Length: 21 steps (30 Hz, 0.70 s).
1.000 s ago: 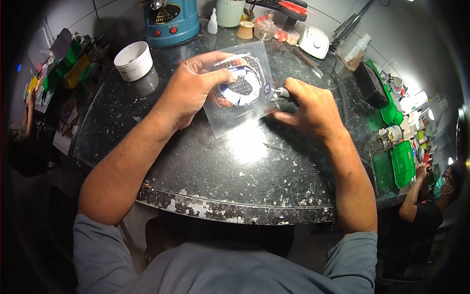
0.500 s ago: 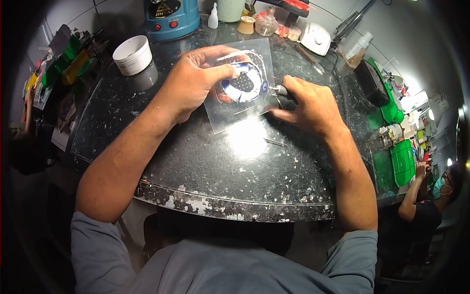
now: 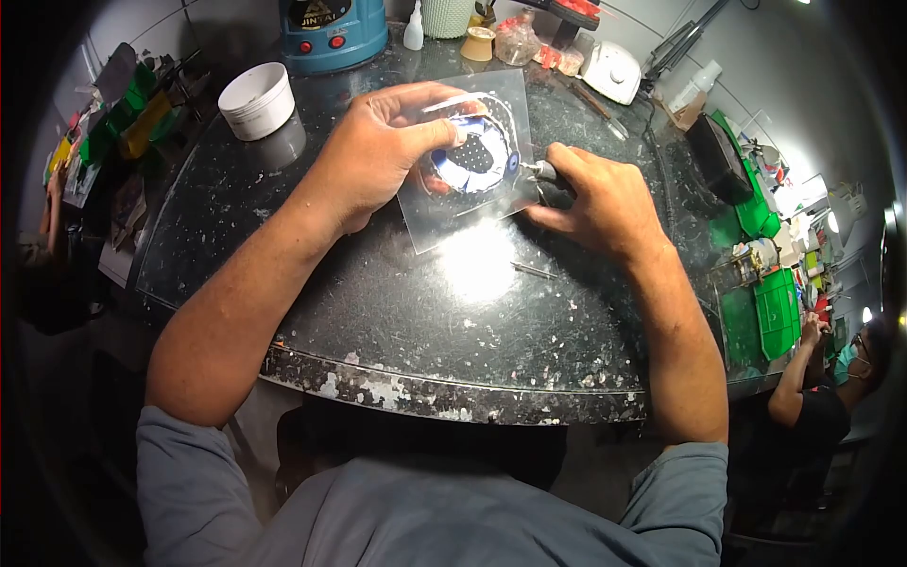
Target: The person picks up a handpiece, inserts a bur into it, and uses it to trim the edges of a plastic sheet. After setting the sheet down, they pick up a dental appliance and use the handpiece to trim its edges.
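A clear square sheet point(image 3: 510, 104) is tilted above the dark table, with a blue and white ring-shaped piece point(image 3: 487, 170) on or behind it. My left hand point(image 3: 397, 142) grips the sheet and ring from the left, its thumb on the ring's upper left and its fingers behind. My right hand point(image 3: 595, 198) is closed around a handheld rotary tool point(image 3: 544, 171). The metal tip of this tool points left at a small blue disc point(image 3: 513, 162) on the ring's right edge. Whether the tip touches the disc is too small to tell.
A thin metal rod point(image 3: 534, 270) lies on the speckled black table point(image 3: 444, 340). A white tub point(image 3: 257, 102) stands at the back left, near a blue machine point(image 3: 333, 36). Green trays point(image 3: 777, 312) and a masked co-worker point(image 3: 822, 387) are at the right.
The view has shifted very slightly. Both hands, the sheet and the tool hold nearly the same positions as before.
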{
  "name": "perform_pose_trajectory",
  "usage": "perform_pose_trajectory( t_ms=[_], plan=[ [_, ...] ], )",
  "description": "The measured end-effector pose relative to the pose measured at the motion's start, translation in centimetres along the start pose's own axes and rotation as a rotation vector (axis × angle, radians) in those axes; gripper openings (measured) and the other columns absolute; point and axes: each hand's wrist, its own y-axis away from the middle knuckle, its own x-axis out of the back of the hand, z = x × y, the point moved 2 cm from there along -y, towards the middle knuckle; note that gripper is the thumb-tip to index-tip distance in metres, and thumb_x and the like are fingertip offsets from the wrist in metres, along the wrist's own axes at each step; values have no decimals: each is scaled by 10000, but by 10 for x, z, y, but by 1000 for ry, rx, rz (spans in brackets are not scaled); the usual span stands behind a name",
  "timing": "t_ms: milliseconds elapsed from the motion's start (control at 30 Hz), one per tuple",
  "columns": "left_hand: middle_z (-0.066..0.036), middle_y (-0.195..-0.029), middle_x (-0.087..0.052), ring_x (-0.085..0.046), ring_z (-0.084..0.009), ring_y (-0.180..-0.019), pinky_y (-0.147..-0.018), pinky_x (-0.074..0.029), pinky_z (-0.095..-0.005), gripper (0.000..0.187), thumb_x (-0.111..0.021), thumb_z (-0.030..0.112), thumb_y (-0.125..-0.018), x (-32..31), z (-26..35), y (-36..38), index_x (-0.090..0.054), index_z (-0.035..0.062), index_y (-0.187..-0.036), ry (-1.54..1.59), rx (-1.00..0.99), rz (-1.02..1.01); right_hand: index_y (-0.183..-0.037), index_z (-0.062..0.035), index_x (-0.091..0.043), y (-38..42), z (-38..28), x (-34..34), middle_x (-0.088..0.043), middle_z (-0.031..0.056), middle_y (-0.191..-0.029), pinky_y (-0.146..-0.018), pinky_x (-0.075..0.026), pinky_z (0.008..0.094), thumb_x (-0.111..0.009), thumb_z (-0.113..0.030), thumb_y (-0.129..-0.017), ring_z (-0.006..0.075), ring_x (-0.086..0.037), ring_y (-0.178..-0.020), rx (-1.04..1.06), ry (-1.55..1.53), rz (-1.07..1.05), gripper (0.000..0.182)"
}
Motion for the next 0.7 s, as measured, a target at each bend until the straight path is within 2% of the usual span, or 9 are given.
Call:
perform_pose_trajectory(
  t_ms=[700],
  plan=[
    [-91,-1090,-706,-700,-121,-851,-573,-612,-217,345,-658,74,-908,-2,2,2,-648,39,-1251,-11,-13,3,-928,-85,-553,0,0,-1,-675,102,-863,-661,-553,442,-798,-396,-759,326,-688,-814,-8,-2,-27,430]
  ],
)
